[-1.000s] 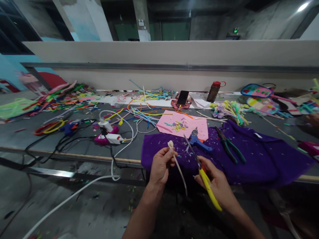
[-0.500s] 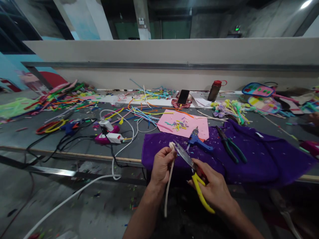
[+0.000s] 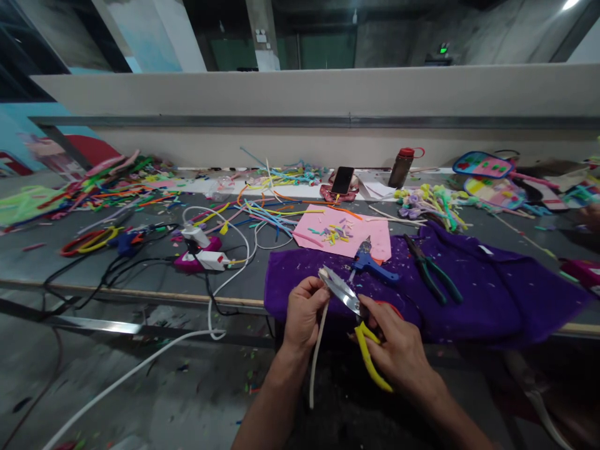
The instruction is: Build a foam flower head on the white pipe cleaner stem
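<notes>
- Left hand (image 3: pixel 304 312): closed around white cord (image 3: pixel 317 350); cord hangs down.
- Right hand (image 3: pixel 398 350): closed on scissors (image 3: pixel 347 297); blade tips at cord top.
- Purple cloth (image 3: pixel 469 294): far side, beneath pliers (image 3: pixel 434 275).

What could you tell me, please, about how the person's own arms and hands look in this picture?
Both forearms are bare: no sleeves reach into view. The left hand and right hand wear no gloves, and no rings, watch or bracelet show on the visible sides. No markings can be made out.
</notes>
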Demonstrator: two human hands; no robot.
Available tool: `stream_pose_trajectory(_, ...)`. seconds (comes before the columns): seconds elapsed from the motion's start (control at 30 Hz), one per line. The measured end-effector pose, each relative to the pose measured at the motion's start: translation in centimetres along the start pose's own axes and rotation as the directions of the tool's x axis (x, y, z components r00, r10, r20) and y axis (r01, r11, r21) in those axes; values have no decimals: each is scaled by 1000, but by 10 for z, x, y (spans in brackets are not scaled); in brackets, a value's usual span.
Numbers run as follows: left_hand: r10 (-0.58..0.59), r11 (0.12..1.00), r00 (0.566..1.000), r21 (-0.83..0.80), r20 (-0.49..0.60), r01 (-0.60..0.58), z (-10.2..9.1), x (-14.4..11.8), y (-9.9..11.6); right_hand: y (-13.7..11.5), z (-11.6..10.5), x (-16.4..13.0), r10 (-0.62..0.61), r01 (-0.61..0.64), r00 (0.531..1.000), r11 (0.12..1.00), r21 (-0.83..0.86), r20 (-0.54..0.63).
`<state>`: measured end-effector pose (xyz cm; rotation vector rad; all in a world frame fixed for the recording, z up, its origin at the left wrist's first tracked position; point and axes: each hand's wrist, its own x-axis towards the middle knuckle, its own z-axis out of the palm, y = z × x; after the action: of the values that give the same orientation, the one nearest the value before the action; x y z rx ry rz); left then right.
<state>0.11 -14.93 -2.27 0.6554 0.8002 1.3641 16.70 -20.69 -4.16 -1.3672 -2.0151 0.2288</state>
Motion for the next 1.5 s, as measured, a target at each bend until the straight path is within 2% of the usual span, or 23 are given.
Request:
stream_pose_trajectory(0.47, 33, 996, 999, 82, -40, -29, -1, -1, 0, 7, 2, -4, -29, 29, 1000, 998, -58, 7)
stream_pose_trajectory(0.6, 31, 996, 999, 81, -31, -29, -3, 0, -1, 8, 5, -4, -25, 25, 1000, 1000, 3, -14)
stream_pose_trajectory(0.7, 16, 996, 999, 91, -43, -12, -5, 1, -1, 7, 5, -4, 74, -67, 996, 987, 146, -48)
stream_pose_trajectory(0.8, 20, 994, 999, 110, -45, -15, -5, 2, 0, 2, -2, -2, 267, -243, 964, 884, 399, -3)
stream_pose_trajectory(0.93, 25, 995, 999, 98, -20, -23, 0, 3, 4, -13, -15, 5, 417, -420, 890, 589, 690, 187)
stream_pose_trajectory(1.03, -37, 996, 999, 78, 37, 34, 9, 5, 8, -24, -13, 14, 422, -416, 872, 368, 832, 249)
stream_pose_trajectory(1.13, -43, 996, 996, 76, 80, 36, 20, 8, 10, -30, -2, 31, 405, -324, 889, 226, 918, 214)
stream_pose_trajectory(1.2, -12, 997, 995, 77, 99, 4, 26, 10, 10, -32, 6, 43, 405, -279, 896, 190, 941, 184)
stream_pose_trajectory(1.3, 13, 997, 994, 79, 105, -21, 32, 14, 7, -32, 12, 58, 411, -245, 899, 189, 951, 150)
stream_pose_trajectory(1.5, -54, 995, 990, 85, 131, 43, 32, 23, -3, -29, 14, 68, 431, -232, 895, 238, 943, 111)
